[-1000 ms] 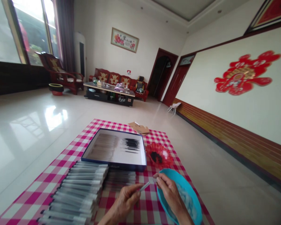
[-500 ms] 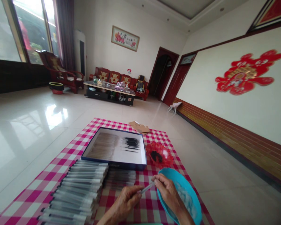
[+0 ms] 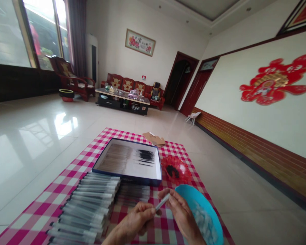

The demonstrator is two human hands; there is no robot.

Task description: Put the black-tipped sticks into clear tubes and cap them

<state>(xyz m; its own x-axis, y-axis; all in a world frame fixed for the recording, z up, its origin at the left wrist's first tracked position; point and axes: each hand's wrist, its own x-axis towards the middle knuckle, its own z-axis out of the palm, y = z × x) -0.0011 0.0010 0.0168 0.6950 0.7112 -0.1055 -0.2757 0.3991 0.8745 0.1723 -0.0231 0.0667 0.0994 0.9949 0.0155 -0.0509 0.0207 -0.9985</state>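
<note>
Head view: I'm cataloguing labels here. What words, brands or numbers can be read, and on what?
None can be read.
The framed picture: writing too blurred.
The red wall ornament: gold marks too blurred.
The small red sign above the sofa: too small.
The slim tube: no print visible.

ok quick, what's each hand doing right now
Left hand: closed, pinching the lower end of a thin clear plastic tube.
Right hand: closed, pinching the same tube's upper end.
</note>
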